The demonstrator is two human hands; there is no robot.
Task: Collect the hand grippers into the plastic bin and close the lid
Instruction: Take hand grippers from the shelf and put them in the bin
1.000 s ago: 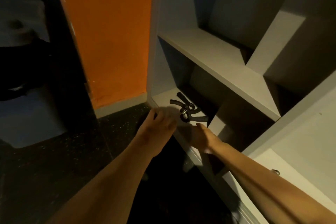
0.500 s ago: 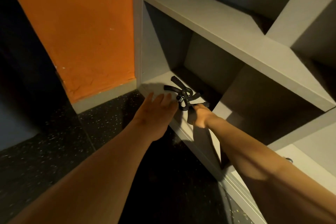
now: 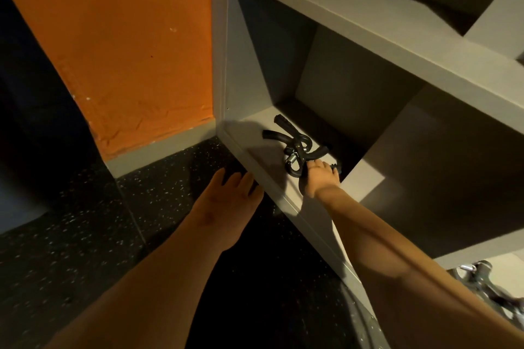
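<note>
A tangle of black hand grippers [image 3: 295, 142] with metal springs lies on the bottom shelf [image 3: 255, 133] of a grey shelving unit. My right hand [image 3: 320, 177] reaches into that compartment and its fingers close around the nearest gripper handle at the pile's right side. My left hand [image 3: 226, 201] hovers outside the shelf's front edge, above the dark floor, with its fingers apart and nothing in it. No plastic bin is in view.
An orange wall panel [image 3: 127, 51] with a grey skirting stands left of the shelf unit. Dark speckled floor [image 3: 71, 235] lies below. A grey shelf board [image 3: 368, 28] roofs the compartment. Metal objects [image 3: 476, 278] sit in the lower right compartment.
My right hand has moved deeper into the compartment and taken hold of a gripper handle. My left hand has drawn back from the pile to just outside the shelf edge.
</note>
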